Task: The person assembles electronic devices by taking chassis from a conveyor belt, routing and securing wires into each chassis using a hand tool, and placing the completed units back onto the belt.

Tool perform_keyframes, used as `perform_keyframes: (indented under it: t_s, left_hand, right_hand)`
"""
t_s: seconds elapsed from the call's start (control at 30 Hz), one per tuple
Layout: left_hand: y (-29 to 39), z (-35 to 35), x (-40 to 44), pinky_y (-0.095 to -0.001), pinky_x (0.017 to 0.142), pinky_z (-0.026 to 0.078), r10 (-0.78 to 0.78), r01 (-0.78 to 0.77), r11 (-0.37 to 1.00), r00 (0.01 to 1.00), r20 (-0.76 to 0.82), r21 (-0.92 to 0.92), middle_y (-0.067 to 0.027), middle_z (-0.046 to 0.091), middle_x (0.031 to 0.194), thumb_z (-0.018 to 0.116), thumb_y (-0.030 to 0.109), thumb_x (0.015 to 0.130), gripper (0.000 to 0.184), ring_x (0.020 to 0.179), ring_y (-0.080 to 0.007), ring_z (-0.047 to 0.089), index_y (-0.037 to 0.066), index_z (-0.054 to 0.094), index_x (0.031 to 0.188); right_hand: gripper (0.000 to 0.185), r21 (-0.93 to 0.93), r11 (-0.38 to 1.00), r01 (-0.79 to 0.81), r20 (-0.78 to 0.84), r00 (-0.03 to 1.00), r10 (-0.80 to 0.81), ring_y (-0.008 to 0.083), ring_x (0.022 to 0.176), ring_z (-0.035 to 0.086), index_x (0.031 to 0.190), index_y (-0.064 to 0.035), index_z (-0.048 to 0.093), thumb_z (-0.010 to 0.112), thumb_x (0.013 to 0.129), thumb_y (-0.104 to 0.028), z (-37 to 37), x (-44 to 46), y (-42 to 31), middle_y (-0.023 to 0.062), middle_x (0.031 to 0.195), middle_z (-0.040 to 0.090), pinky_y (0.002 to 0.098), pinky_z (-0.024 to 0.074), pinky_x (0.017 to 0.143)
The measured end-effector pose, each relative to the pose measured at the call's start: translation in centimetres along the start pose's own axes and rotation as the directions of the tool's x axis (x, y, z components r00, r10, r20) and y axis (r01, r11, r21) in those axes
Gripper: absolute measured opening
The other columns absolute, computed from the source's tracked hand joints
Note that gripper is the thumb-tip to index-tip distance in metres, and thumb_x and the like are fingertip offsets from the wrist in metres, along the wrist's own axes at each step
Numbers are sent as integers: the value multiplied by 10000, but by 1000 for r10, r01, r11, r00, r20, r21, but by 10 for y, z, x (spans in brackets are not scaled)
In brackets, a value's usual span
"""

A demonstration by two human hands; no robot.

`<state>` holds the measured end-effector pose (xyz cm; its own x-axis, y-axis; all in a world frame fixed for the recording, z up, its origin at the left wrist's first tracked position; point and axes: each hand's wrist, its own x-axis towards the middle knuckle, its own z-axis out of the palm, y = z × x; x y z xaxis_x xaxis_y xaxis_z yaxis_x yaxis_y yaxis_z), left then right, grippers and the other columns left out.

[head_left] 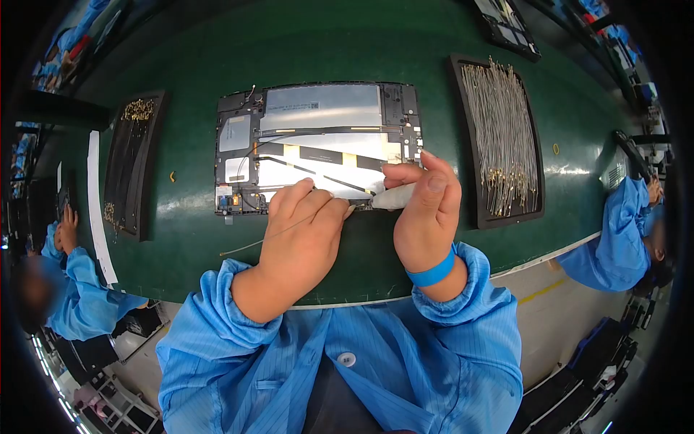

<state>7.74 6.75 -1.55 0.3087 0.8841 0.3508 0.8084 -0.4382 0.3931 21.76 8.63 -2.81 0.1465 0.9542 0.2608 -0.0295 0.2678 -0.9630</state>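
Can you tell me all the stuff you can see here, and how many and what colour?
Table: one, green, under everything
Opened tablet-like device: one, black and silver, middle
Second device: one, black and silver, top right
Right tray: one, black, full of grey cables
Left tray: one, black, holding many black cables
Loose cable: one, grey, by the left hand
White strip: one, left
Small yellow ring: one, right
Small yellow piece: one, left
Nearby people: several, blue sleeves, edges
White object: one, in the right hand
Wristband: one, blue, right wrist
Jacket: one, blue, bottom
Left hand: one, bare, at the device's near edge
Right hand: one, bare, near the device's right corner
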Motion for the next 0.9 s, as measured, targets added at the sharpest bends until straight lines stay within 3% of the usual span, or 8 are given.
perform_keyframes:
  t_s: [0.9]
  left_hand:
    - [-4, -2, 2, -370, 768, 346, -4, 5, 999, 1000, 26, -44, -48, 551, 779, 605, 59, 637, 165, 871, -262, 473, 60, 562, 796]
  right_hand:
    - [229, -72, 997, -20, 56, 998, 24, 127, 700, 535, 970, -22, 426, 411, 860, -223, 0, 2, -5, 96, 783, 586, 248, 428, 653]
